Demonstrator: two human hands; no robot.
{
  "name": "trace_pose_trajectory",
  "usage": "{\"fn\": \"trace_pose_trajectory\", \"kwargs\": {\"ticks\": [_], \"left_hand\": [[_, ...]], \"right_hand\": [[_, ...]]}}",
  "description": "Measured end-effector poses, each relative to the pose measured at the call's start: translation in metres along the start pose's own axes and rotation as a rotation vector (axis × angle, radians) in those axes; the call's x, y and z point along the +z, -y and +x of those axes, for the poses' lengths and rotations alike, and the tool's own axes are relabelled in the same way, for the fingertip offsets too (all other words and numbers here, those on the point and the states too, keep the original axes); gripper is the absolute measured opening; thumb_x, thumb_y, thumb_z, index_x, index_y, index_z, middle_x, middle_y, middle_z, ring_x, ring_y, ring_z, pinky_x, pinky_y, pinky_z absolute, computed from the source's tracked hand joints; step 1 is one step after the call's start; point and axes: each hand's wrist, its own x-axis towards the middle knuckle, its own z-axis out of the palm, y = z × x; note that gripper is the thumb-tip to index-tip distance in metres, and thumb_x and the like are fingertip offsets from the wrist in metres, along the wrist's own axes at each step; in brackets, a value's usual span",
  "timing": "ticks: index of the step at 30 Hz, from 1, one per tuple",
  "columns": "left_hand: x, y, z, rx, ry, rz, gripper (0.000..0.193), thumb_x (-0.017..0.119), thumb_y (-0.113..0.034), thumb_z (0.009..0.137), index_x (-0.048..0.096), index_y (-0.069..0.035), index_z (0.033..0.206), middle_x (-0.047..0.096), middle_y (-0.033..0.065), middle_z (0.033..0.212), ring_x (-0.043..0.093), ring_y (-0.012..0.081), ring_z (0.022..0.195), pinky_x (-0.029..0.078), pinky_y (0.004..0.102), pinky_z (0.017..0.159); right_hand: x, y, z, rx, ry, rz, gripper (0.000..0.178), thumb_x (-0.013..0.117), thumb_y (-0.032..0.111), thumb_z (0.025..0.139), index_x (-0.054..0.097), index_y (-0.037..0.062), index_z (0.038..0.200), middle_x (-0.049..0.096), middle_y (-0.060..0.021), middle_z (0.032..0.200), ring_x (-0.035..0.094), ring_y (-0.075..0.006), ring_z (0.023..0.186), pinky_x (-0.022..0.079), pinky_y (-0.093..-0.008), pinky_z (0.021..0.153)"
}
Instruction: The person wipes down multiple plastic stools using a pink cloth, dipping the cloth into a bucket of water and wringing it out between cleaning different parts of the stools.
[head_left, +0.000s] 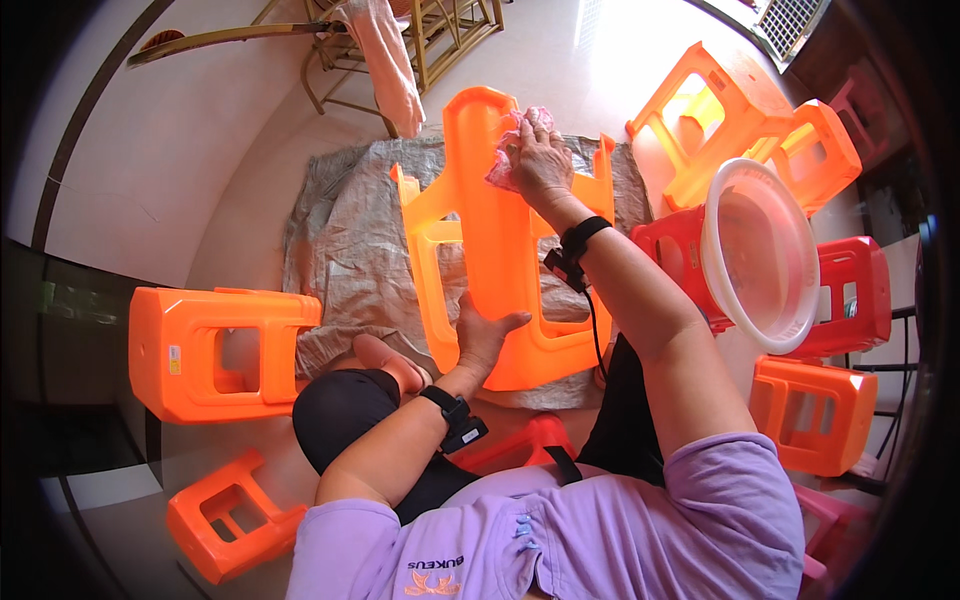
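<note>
Orange plastic stool (490,255), tipped — woven sheet (345,225) beneath it. Pink cloth (502,172): at its far leg, clasped by right hand (542,165). Left hand (484,335): at its near end, thumb spread. Wiping — seemingly underway, unfinished.

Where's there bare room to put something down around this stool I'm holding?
Free: the upper-left part of the wrinkled grey woven sheet, beside the orange plastic stool you're holding; and the pale floor past the sheet, between the brown cane frame and the upper-right orange stools. Crowded: the right, with a round white plastic basin and red plastic stool.
</note>
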Motion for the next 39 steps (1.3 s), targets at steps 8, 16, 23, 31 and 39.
{"fn": "trace_pose_trajectory", "kwargs": {"ticks": [8, 16, 23, 31, 39], "left_hand": [[0.0, 0.002, 0.003, 0.166, -0.153, 0.137, 0.072, 0.084, -0.02, 0.06, 0.044, -0.001, 0.118, 0.058, 0.0131, 0.108, 0.056, 0.0266, 0.101, 0.046, 0.0358, 0.089], [-0.009, -0.011, 0.005, 0.138, -0.27, 0.166, 0.08, 0.085, -0.018, 0.064, 0.039, 0.003, 0.126, 0.058, 0.0135, 0.112, 0.056, 0.0233, 0.103, 0.046, 0.0324, 0.09], [-0.013, -0.013, 0.01, 0.082, -0.178, -0.099, 0.072, 0.081, -0.007, 0.064, 0.043, -0.001, 0.124, 0.06, 0.0096, 0.107, 0.059, 0.0198, 0.096, 0.049, 0.0296, 0.086], [-0.008, -0.011, 0.009, 0.077, -0.128, -0.119, 0.074, 0.083, -0.015, 0.061, 0.045, -0.003, 0.124, 0.06, 0.0141, 0.111, 0.059, 0.0273, 0.1, 0.045, 0.0343, 0.09], [-0.005, -0.009, 0.01, 0.108, -0.125, -0.153, 0.069, 0.082, -0.009, 0.065, 0.044, -0.002, 0.122, 0.06, 0.0096, 0.107, 0.06, 0.0218, 0.094, 0.048, 0.0307, 0.085]], "right_hand": [[0.004, 0.009, 0.011, -0.405, -0.063, 0.107, 0.035, 0.048, 0.018, 0.089, 0.056, 0.0042, 0.12, 0.05, -0.0161, 0.129, 0.046, -0.0358, 0.12, 0.043, -0.0411, 0.095], [0.002, 0.003, -0.052, -0.306, -0.045, 0.025, 0.039, 0.049, 0.016, 0.089, 0.05, -0.0041, 0.122, 0.045, -0.0228, 0.132, 0.047, -0.0384, 0.118, 0.042, -0.0435, 0.093], [0.034, -0.107, -0.069, 0.266, 0.128, -0.179, 0.056, 0.064, 0.026, 0.08, 0.047, 0.003, 0.129, 0.048, -0.0164, 0.132, 0.047, -0.0329, 0.12, 0.041, -0.0408, 0.098], [0.009, -0.039, -0.063, -0.127, -0.079, 0.038, 0.039, 0.059, 0.018, 0.081, 0.055, 0.0068, 0.119, 0.055, -0.0178, 0.119, 0.049, -0.0347, 0.117, 0.041, -0.0417, 0.096], [0.023, -0.064, -0.075, 0.136, -0.111, 0.024, 0.039, 0.044, 0.021, 0.094, 0.048, 0.0098, 0.131, 0.04, -0.0117, 0.143, 0.032, -0.0319, 0.135, 0.036, -0.0427, 0.101]]}}
